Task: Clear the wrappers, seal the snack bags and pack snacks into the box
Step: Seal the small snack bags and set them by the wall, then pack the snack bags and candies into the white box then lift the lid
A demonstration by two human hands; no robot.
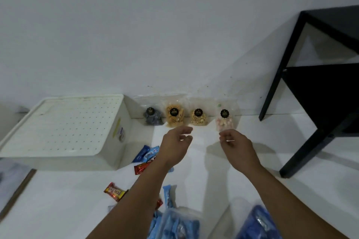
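Left hand [175, 142] hovers with fingers loosely curled, holding nothing; right hand [236, 144] pinches a small white strip [230, 140]. Four clear snack bags [197, 116] stand along the wall just beyond both hands, pink-white bag [224, 121] nearest the right fingertips. White lidded box [64, 126] sits left of the left hand, candy bars [114, 193] below it.

White box lid [64, 124] dotted with holes; black table [318, 91]; red-yellow wrapper [114, 193].
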